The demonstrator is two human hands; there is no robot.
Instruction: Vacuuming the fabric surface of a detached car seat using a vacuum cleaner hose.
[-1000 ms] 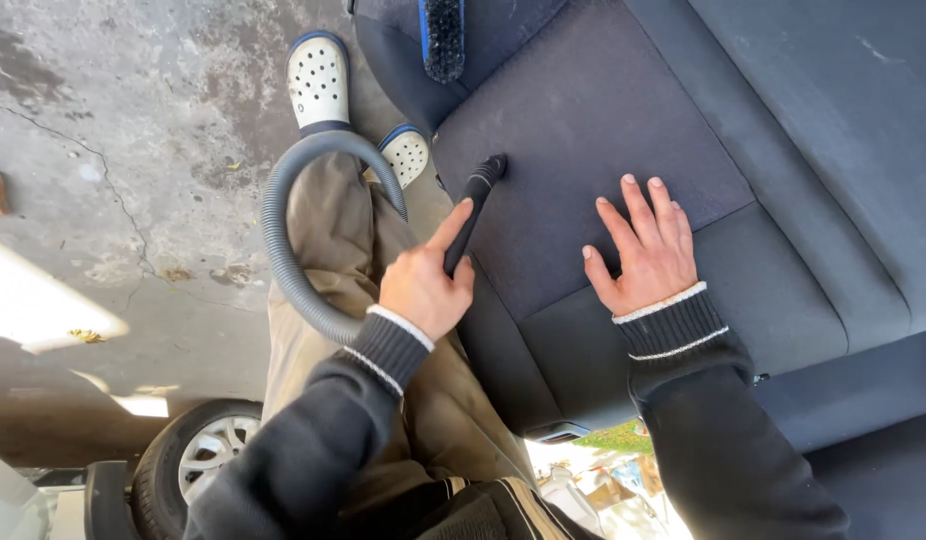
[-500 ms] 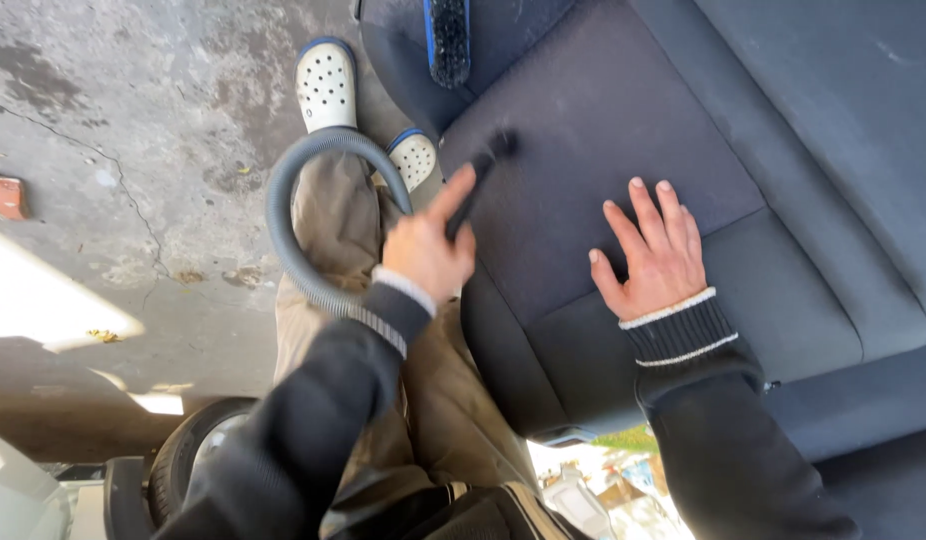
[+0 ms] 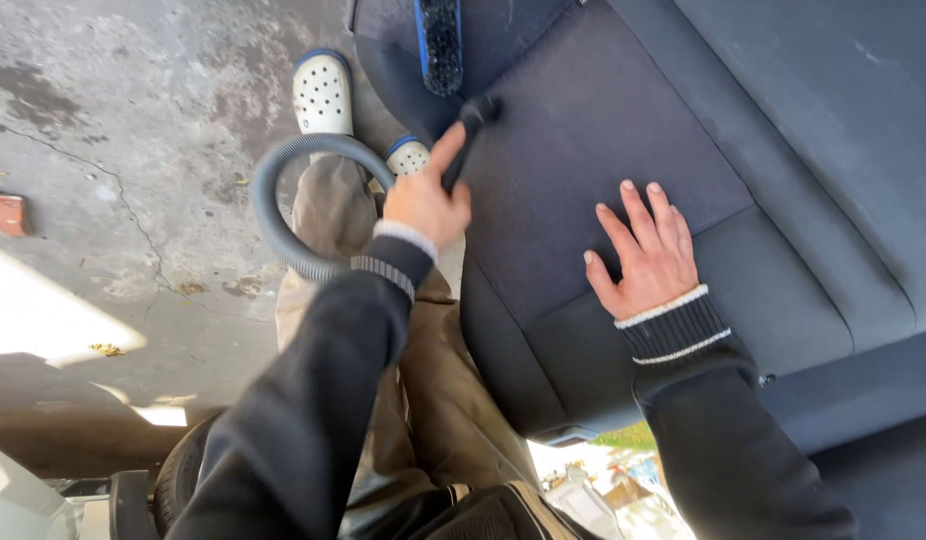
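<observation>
Fingers [image 3: 438,160] around black vacuum nozzle [image 3: 470,125] on seat [image 3: 583,130]

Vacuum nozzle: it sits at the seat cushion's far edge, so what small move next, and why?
Probably draw the nozzle back along the seat cushion toward the left hand. It sits at the far edge beside the brush, while the right hand lies flat, bracing.

Slim black plastic vacuum nozzle [image 3: 467,135], tilted, tip pressed on the far left part of the dark blue fabric car seat cushion [image 3: 603,130]. Ribbed grey flexible hose [image 3: 283,190] curling leftward from the nozzle in a loop above the concrete.
</observation>
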